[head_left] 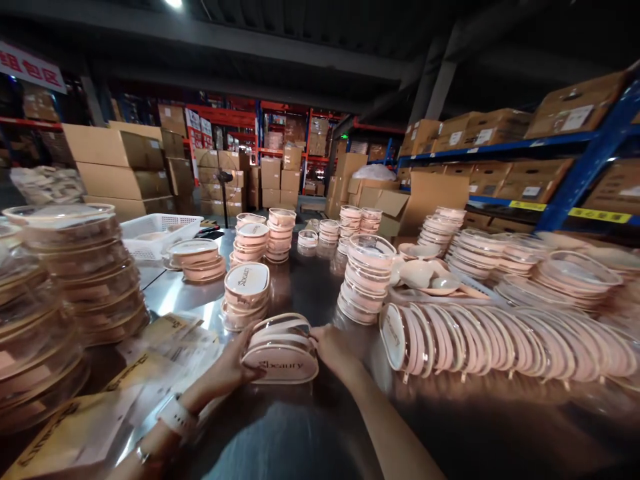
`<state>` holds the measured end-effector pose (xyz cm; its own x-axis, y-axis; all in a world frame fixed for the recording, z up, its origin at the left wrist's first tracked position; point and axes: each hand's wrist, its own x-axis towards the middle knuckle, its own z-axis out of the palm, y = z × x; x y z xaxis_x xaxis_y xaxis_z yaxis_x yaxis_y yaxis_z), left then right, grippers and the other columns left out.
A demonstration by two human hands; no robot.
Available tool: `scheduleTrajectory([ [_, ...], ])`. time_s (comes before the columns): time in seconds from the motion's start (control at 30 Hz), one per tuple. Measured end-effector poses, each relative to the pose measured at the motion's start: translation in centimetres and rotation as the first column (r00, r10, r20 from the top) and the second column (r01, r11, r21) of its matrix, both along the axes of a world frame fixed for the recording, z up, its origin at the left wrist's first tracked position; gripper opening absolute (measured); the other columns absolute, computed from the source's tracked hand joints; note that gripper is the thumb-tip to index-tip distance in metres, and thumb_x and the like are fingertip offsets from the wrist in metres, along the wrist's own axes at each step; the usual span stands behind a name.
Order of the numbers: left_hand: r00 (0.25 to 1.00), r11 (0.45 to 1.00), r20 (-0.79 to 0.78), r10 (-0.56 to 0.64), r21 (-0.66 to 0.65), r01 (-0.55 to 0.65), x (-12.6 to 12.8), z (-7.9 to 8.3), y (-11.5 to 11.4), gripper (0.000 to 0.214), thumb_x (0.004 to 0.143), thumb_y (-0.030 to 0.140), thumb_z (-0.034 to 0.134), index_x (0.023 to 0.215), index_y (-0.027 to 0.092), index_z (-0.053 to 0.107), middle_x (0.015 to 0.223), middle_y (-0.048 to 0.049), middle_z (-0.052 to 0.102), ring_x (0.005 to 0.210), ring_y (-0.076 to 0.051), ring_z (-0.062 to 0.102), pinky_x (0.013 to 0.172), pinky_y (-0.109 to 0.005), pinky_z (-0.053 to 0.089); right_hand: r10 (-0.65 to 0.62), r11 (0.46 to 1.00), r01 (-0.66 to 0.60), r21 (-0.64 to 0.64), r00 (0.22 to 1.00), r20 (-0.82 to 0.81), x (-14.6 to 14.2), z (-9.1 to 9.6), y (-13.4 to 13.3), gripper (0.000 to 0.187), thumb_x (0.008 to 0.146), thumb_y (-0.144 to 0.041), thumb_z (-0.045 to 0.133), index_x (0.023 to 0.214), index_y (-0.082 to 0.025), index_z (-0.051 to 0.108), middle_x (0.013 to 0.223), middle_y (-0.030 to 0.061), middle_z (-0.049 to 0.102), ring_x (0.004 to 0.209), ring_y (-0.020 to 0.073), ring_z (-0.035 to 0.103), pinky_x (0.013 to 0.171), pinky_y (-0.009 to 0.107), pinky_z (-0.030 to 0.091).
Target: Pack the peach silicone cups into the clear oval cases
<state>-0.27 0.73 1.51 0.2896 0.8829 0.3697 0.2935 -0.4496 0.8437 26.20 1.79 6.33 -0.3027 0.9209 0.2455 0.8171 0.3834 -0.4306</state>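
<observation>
Gripping a short stack of pink cases on the desk from both ends, left hand and right hand closed on it; light, stiff, probably slippery plastic, best squeezed at the sides.

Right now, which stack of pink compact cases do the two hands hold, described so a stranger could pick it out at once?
On the shiny steel table, look at the near edge, just left of the long toppled row of pink cases. The small stack of oval pink cases sits there, clasped between the left hand and right hand. Unlike the upright stacks, it tilts toward the camera, showing its printed lid.
</observation>
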Motion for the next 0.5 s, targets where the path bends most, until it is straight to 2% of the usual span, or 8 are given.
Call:
scheduleTrajectory([
  [0.1, 0.995, 0.997, 0.066, 0.073, 0.003, -0.073, 0.7, -0.2, -0.1, 0.083, 0.06, 0.016, 0.077, 0.139, 0.02, 0.05, 0.142, -0.0113, 0.058, 0.135, -0.034, 0.05, 0.117, -0.053, 0.037, -0.047, 0.994, 0.052, 0.092, 0.997, -0.054, -0.4, -0.8, 0.5, 0.026, 0.091, -0.013, 0.054, 0.082, -0.016, 0.079, 0.08, 0.0103, 0.078, 0.074, 0.0248, 0.074, 0.062, 0.027, 0.049],
  [0.2, 0.99, 0.989, 0.108, 0.091, 0.106, -0.103, 0.9, 0.0, -0.1, 0.078, 0.067, 0.026, 0.078, 0.138, 0.02, 0.049, 0.14, -0.0141, 0.059, 0.132, -0.036, 0.053, 0.112, -0.053, 0.043, -0.021, 0.975, 0.046, 0.217, 0.993, -0.115, -0.6, -1.2, 0.8, 0.033, 0.098, -0.016, 0.045, 0.091, -0.013, 0.077, 0.086, 0.0117, 0.078, 0.078, 0.0242, 0.073, 0.067, 0.029, 0.053],
  [0.3, 0.995, 0.98, 0.081, 0.052, 0.185, -0.067, 0.4, 0.1, -0.3, 0.076, 0.074, 0.036, 0.077, 0.142, 0.02, 0.045, 0.14, -0.0167, 0.059, 0.129, -0.036, 0.056, 0.107, -0.052, 0.048, 0.169, 0.932, -0.128, 0.338, 0.981, -0.092, -0.4, -1.0, 0.4, 0.026, 0.097, -0.019, 0.051, 0.104, -0.016, 0.076, 0.098, 0.0108, 0.078, 0.091, 0.0235, 0.072, 0.082, 0.033, 0.056],
  [0.33, 0.997, 0.98, 0.065, 0.042, 0.193, -0.054, 0.2, 0.1, -0.4, 0.077, 0.075, 0.037, 0.077, 0.142, 0.021, 0.045, 0.14, -0.0172, 0.058, 0.129, -0.036, 0.057, 0.107, -0.052, 0.048, 0.287, 0.885, -0.251, 0.393, 0.957, -0.034, -0.4, -0.8, 0.1, 0.026, 0.097, -0.019, 0.052, 0.111, -0.017, 0.074, 0.104, 0.0101, 0.077, 0.097, 0.0228, 0.07, 0.086, 0.034, 0.055],
  [0.4, 0.999, 0.98, 0.035, 0.03, 0.198, -0.036, -0.3, 0.3, -0.4, 0.077, 0.075, 0.035, 0.078, 0.143, 0.021, 0.044, 0.142, -0.0176, 0.057, 0.13, -0.036, 0.056, 0.11, -0.052, 0.046, 0.465, 0.729, -0.475, 0.494, 0.872, 0.153, -0.6, -0.3, -0.6, 0.03, 0.099, -0.02, 0.051, 0.122, -0.02, 0.069, 0.116, 0.0087, 0.074, 0.105, 0.0213, 0.067, 0.091, 0.033, 0.055],
  [0.43, 0.999, 0.978, 0.031, 0.024, 0.206, -0.03, -0.5, 0.3, -0.4, 0.076, 0.075, 0.034, 0.078, 0.142, 0.022, 0.045, 0.142, -0.0174, 0.057, 0.131, -0.035, 0.055, 0.111, -0.052, 0.045, 0.486, 0.659, -0.539, 0.524, 0.838, 0.25, -0.9, -0.2, -0.9, 0.031, 0.101, -0.02, 0.05, 0.127, -0.021, 0.067, 0.121, 0.0085, 0.072, 0.107, 0.0216, 0.065, 0.091, 0.034, 0.055],
  [0.47, 0.999, 0.976, 0.032, 0.021, 0.217, -0.027, -0.6, 0.3, -0.3, 0.074, 0.076, 0.034, 0.077, 0.141, 0.022, 0.046, 0.142, -0.0168, 0.057, 0.132, -0.035, 0.055, 0.112, -0.051, 0.044, 0.461, 0.624, -0.56, 0.546, 0.827, 0.322, -1.2, 0.0, -1.3, 0.032, 0.102, -0.022, 0.05, 0.13, -0.023, 0.065, 0.124, 0.0079, 0.071, 0.108, 0.022, 0.064, 0.091, 0.034, 0.055],
  [0.5, 0.999, 0.973, 0.034, 0.024, 0.228, -0.031, -0.7, 0.3, -0.1, 0.071, 0.076, 0.034, 0.077, 0.139, 0.023, 0.048, 0.141, -0.0158, 0.058, 0.132, -0.034, 0.055, 0.112, -0.05, 0.044, 0.404, 0.629, -0.542, 0.557, 0.84, 0.361, -1.5, 0.0, -1.6, 0.032, 0.102, -0.023, 0.051, 0.131, -0.026, 0.064, 0.125, 0.0067, 0.07, 0.107, 0.0222, 0.064, 0.089, 0.034, 0.055],
])
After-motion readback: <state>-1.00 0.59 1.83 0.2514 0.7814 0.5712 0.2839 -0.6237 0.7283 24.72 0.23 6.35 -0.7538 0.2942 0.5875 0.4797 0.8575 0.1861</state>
